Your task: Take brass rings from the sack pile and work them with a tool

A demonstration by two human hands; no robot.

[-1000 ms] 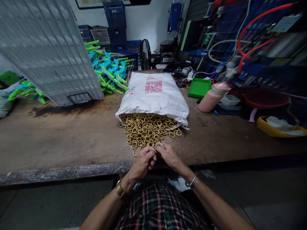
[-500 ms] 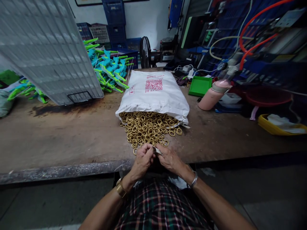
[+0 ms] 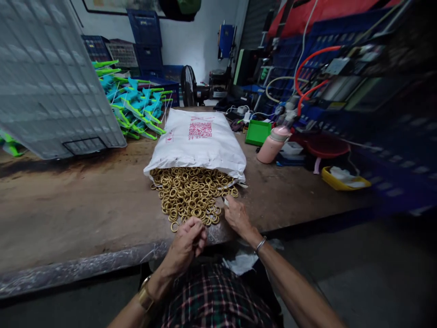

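Brass-coloured rings (image 3: 186,191) spill in a pile from the mouth of a white woven sack (image 3: 201,152) lying on the table. My left hand (image 3: 187,241) is at the front edge of the pile, its fingers curled and pinched together; what they hold, if anything, is hidden. Just right of the pile is my right hand (image 3: 238,217), closed around a small pale tool (image 3: 226,202) with a dark tip that points at the rings. Its exact kind is too small to tell. The two hands are apart.
A large grey ribbed plastic panel (image 3: 58,82) leans at the left, near green and blue plastic parts (image 3: 138,107). To the right are a green tray (image 3: 258,132), a pink bottle (image 3: 272,145) and a yellow basket (image 3: 344,178). The table's front edge (image 3: 85,263) is plastic-wrapped.
My hands were together in front of the pile and have separated. My right hand has moved forward to the pile's right side with the pale tool. The camera view has turned right.
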